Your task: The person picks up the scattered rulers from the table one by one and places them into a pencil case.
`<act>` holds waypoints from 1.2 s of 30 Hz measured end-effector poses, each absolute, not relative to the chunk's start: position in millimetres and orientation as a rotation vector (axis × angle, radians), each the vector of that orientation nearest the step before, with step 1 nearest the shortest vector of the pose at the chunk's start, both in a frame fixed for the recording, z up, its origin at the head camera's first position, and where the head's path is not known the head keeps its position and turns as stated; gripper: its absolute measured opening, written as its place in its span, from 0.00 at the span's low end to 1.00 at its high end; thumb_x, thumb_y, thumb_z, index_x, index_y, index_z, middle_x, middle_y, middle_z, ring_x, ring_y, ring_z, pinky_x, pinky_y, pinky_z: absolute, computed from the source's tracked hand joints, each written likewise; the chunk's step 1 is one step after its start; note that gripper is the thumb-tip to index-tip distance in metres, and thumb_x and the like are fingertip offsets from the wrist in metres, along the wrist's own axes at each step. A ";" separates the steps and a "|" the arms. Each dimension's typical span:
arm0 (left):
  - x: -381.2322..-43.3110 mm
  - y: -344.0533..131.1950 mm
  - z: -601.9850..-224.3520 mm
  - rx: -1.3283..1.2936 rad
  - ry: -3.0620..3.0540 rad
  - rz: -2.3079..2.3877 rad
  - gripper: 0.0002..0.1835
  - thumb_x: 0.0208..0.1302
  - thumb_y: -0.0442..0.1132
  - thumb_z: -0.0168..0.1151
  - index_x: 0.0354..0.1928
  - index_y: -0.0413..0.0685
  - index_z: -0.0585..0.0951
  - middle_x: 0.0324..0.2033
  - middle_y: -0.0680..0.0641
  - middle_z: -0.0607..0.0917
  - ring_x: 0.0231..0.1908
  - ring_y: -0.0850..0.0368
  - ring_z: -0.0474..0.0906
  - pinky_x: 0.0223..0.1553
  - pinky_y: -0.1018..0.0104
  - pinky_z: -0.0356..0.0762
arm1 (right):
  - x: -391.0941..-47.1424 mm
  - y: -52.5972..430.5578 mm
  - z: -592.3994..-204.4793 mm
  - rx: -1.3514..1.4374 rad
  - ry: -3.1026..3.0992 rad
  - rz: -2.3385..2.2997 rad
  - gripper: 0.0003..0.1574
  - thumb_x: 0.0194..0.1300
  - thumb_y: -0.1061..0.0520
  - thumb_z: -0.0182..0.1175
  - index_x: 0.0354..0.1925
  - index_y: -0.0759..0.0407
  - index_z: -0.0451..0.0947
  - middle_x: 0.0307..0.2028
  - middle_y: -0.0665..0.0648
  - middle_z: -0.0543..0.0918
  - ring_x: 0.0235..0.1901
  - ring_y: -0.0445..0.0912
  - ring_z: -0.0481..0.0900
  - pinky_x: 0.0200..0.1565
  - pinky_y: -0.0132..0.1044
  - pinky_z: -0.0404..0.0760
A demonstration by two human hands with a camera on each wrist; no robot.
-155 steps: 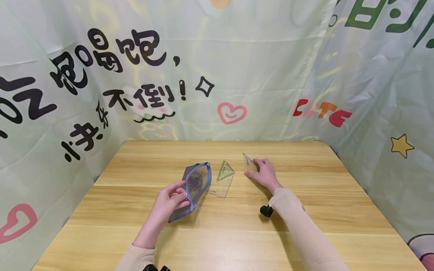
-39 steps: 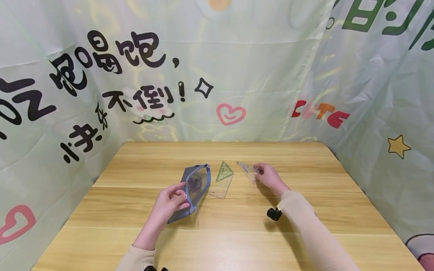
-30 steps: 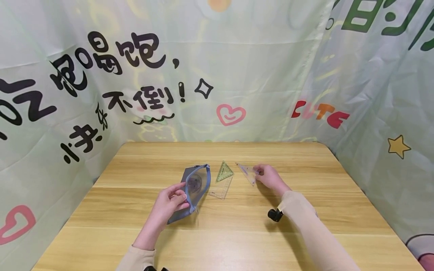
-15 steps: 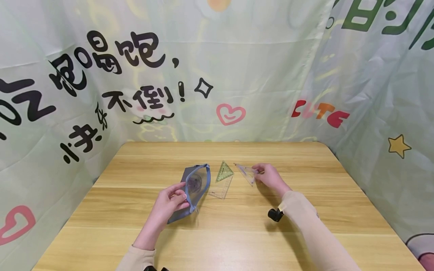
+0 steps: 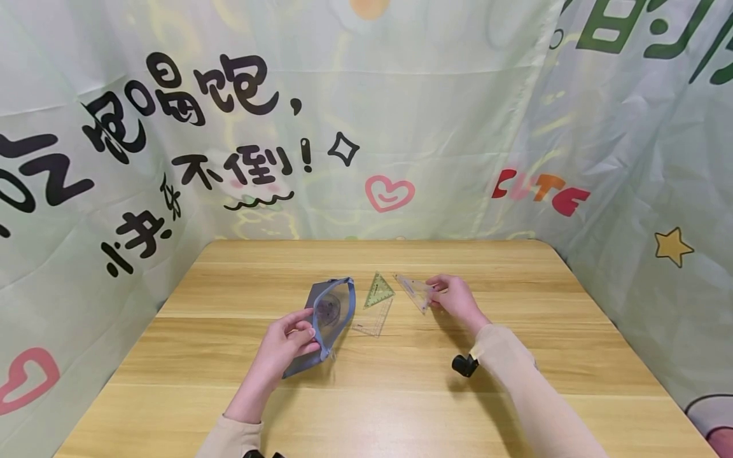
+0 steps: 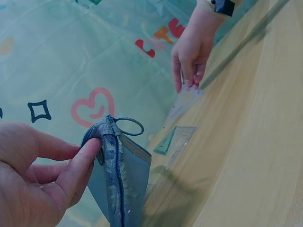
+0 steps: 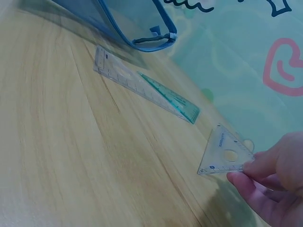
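My left hand (image 5: 286, 340) pinches the edge of a blue zip pouch (image 5: 353, 302), whose mouth gapes to the right. A dark round shape (image 5: 329, 310) shows through the pouch's opening. Right of the pouch, my right hand (image 5: 456, 303) holds a clear set square (image 7: 222, 151) by one corner between thumb and fingers, tilted close over the table. Between the two hands, a green set square (image 5: 378, 292) lies partly over another clear set square (image 7: 120, 73) on the table. From the left wrist view, a zip-pull ring (image 6: 131, 126) sticks out at the pouch's end.
The wooden table (image 5: 366, 407) has rounded far corners. Printed cloth (image 5: 446, 127) hangs behind it and along both sides. A black wrist camera (image 5: 464, 364) sits on the right sleeve.
Over the last five seconds my right hand has shifted slightly right and nearer, and its set square has turned, its tip swinging left and down. The left hand and pouch have stayed put.
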State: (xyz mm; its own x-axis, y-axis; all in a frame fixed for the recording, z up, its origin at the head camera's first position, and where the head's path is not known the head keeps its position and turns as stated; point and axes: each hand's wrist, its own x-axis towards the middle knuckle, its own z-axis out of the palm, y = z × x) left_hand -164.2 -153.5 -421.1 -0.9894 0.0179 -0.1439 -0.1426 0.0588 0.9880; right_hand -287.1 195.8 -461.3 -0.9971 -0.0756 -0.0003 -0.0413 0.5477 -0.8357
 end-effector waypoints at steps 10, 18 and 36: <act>-163.3 -153.5 -420.6 -0.134 2.199 2.070 0.25 0.67 0.25 0.55 0.66 0.33 0.70 0.37 0.48 0.74 0.34 0.63 0.78 0.41 0.69 0.89 | -283.5 190.0 -459.8 -0.086 2.648 -1.567 0.20 0.62 0.72 0.61 0.54 0.72 0.78 0.42 0.68 0.80 0.32 0.45 0.83 0.38 0.35 0.91; -163.9 -153.8 -421.6 -0.135 2.204 2.068 0.26 0.66 0.25 0.56 0.66 0.33 0.70 0.37 0.47 0.74 0.34 0.63 0.78 0.41 0.68 0.89 | -276.9 181.5 -453.2 -0.079 2.586 -1.592 0.23 0.62 0.73 0.60 0.57 0.72 0.77 0.43 0.68 0.80 0.33 0.44 0.83 0.40 0.35 0.91; -164.8 -153.5 -422.3 -0.135 2.202 2.067 0.25 0.66 0.26 0.57 0.66 0.34 0.70 0.36 0.46 0.73 0.34 0.62 0.79 0.41 0.69 0.89 | -267.9 169.8 -448.0 -0.159 2.464 -1.672 0.23 0.63 0.72 0.59 0.57 0.73 0.76 0.40 0.65 0.80 0.31 0.42 0.84 0.41 0.35 0.91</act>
State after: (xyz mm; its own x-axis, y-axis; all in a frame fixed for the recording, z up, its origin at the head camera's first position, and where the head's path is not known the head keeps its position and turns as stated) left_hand -164.8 -153.5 -422.3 -0.9890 0.0160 -0.1468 -0.1455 0.0640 0.9873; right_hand -267.9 169.8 -448.0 -0.9816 -0.1768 -0.0724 0.0019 0.3695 -0.9292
